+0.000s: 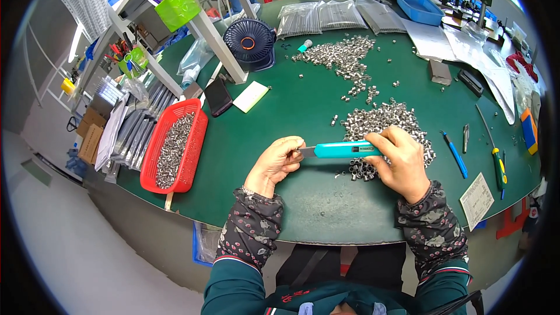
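Teal utility knife (344, 150) sits level between both hands, above the near edge of the green table (291, 116). I see my right hand (402, 163) wrapped around its handle, fingers curled shut over the teal body. My left hand (277, 162) is pinched closed at the blade end, fingertips pressed together on something small; I cannot tell what it is, it is too tiny and hidden by the fingers. Just behind the knife lies a heap of small metal sleeves (382, 122), some of them touching my right hand's knuckles. Farther back, a second scatter of the same parts (341, 58). Off to my left, a red basket (195, 140) holds more of them. A blue pen (455, 154) lies right of my hand.
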`<state>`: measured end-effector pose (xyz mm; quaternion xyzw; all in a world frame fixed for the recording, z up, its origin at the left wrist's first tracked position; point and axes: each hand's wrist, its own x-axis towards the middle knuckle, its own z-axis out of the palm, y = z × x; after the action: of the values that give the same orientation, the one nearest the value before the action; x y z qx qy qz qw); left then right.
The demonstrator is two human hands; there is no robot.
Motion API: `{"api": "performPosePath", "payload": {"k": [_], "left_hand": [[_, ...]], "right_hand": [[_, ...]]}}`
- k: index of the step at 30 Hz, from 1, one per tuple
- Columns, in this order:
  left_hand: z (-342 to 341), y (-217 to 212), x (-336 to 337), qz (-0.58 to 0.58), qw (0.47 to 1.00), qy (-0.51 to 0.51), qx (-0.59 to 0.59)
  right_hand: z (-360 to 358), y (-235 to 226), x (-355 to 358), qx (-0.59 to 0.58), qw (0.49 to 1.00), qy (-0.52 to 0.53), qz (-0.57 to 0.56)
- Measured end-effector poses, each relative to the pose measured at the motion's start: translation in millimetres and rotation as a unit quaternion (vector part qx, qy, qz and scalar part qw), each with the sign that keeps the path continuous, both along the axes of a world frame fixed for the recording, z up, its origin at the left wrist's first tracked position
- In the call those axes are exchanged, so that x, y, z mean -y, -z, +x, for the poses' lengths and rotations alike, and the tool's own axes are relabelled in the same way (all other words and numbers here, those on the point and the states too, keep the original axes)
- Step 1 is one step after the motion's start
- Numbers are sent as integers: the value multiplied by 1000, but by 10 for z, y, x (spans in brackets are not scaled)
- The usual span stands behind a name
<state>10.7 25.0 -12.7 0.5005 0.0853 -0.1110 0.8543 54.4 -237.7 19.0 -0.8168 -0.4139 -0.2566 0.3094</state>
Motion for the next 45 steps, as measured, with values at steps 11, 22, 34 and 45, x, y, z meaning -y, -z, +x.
{"api": "performPosePath", "payload": {"k": [11, 22, 34, 45], "left_hand": [[9, -33, 59, 36, 999, 20, -19], [34, 56, -6, -37, 989, -85, 117], [45, 44, -1, -64, 986, -94, 122], [31, 14, 81, -9, 981, -103, 163]], "right_hand": [[47, -69, 18, 191, 981, 17, 3], [24, 61, 4, -66, 995, 21, 71], [9, 79, -17, -127, 991, 3, 41], [13, 58, 4, -212, 977, -3, 18]]}}
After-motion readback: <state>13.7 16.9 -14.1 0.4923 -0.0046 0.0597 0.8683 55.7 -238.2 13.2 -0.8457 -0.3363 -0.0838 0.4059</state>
